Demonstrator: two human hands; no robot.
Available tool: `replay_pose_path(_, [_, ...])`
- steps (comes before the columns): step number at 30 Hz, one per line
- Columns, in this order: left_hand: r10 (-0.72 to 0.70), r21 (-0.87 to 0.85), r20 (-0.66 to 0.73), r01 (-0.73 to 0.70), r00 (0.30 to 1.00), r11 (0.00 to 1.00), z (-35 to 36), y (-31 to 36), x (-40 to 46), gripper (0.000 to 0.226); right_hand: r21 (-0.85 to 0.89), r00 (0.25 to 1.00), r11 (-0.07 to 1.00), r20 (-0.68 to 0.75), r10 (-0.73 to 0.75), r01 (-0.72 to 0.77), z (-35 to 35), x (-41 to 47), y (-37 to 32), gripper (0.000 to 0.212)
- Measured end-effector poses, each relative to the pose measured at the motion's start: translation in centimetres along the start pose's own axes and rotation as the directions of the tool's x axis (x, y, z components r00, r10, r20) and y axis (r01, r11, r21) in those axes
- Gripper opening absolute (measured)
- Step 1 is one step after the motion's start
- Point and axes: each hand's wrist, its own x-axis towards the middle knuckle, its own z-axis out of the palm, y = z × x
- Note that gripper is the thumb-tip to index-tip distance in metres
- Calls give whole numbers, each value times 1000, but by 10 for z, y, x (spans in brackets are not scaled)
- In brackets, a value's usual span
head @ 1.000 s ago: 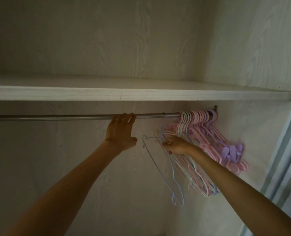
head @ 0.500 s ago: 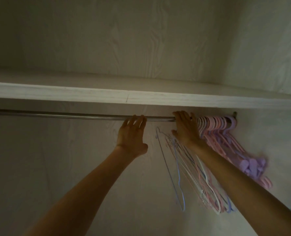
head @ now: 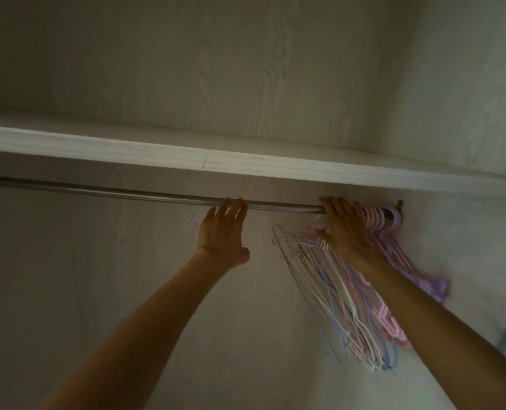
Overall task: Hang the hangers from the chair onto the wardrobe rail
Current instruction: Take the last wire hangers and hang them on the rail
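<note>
Bare and two in number, the hands reach up to one metal wardrobe rail [head: 145,197]. The left hand [head: 222,235] has its fingers straight, their tips resting against the bar, and grips nothing. The right hand [head: 345,227] lies with its fingers over the rail next to the hung hooks, while its thumb side pinches the tops of a loose bundle of thin wire hangers [head: 339,303], blue, white and pink, which dangles below the bar and slants down to the right under the forearm. Their wires overlap too much to count; roughly ten or more. Just right of that hand, a tight row of thicker pink plastic hangers [head: 374,217] already sits hooked on the rail, ending with one purple hanger [head: 395,216] against the bracket at the side wall; the hooks blur together, so an exact count cannot be given. One pale wood-grain shelf [head: 186,158] runs above the rail, and panels of the same grain form the back and right side of the wardrobe. No brand, label or writing can be read anywhere.
</note>
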Motion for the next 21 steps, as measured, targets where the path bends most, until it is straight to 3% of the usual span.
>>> replay_pose_path(4, [19,-9,-13,-19,1000,1000,4,-3,-6,98,100,1000,995,5,1,-2,-13,-26,-6,73])
replay_pose_path(6, [13,-29,-53,-15,999,999,8,-2,-15,92,108,996,993,-77,-44,53,-20,-42,-10,67])
replay_pose_path(10, [64,-172,-49,-71,997,983,19,13,-49,71,71,993,994,-90,-74,80,-41,-89,-17,28])
replay_pose_path(17, [161,-523,166,-52,973,851,25,46,-110,35,275,966,930,156,207,-244,-73,-191,-36,7])
replay_pose_path(21, [267,-621,243,-62,932,781,36,75,-158,27,214,858,864,364,362,-455,-91,-268,-47,8])
